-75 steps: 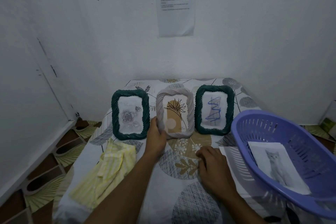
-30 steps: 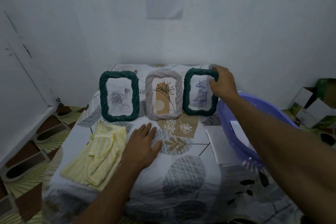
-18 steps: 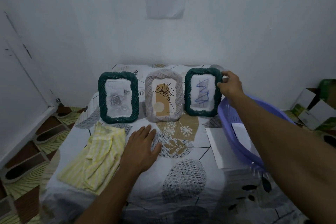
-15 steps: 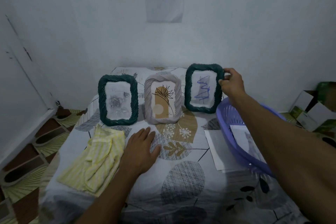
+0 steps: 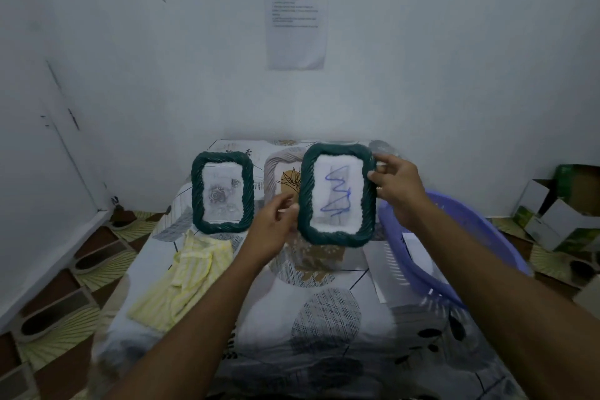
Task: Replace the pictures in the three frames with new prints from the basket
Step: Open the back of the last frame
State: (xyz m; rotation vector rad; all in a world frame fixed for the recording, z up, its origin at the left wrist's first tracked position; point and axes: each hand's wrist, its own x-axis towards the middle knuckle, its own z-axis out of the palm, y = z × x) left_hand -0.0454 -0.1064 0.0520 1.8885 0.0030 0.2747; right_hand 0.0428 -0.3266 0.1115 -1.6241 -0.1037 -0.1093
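The green twisted-rim frame (image 5: 337, 195) with the blue zigzag drawing is held off the table (image 5: 324, 318), a little right of the centre of the picture. Its long axis is nearly upright and its picture side is toward the person, so its back is turned away and hidden. It lies between the two hands. The right hand (image 5: 397, 185) pinches its upper right edge, thumb and fingers curled on the rim. The left hand (image 5: 272, 227) is at the lower left edge with half-bent fingers; it is blurred, so I cannot tell if it touches or grips the rim. I judge that the next move is to turn the frame over to reach its back, and two hands at opposite corners are well placed for this. The purple basket (image 5: 480, 230) with a white print (image 5: 418, 250) is at the lower right, nearer to the right hand. The green rose frame (image 5: 222, 191) and the grey frame (image 5: 279, 169) stand on the table behind. At the top centre hangs a paper notice (image 5: 295, 16); its printed lines are too small to read. The boxes (image 5: 558, 214) at the right edge show no readable brand.
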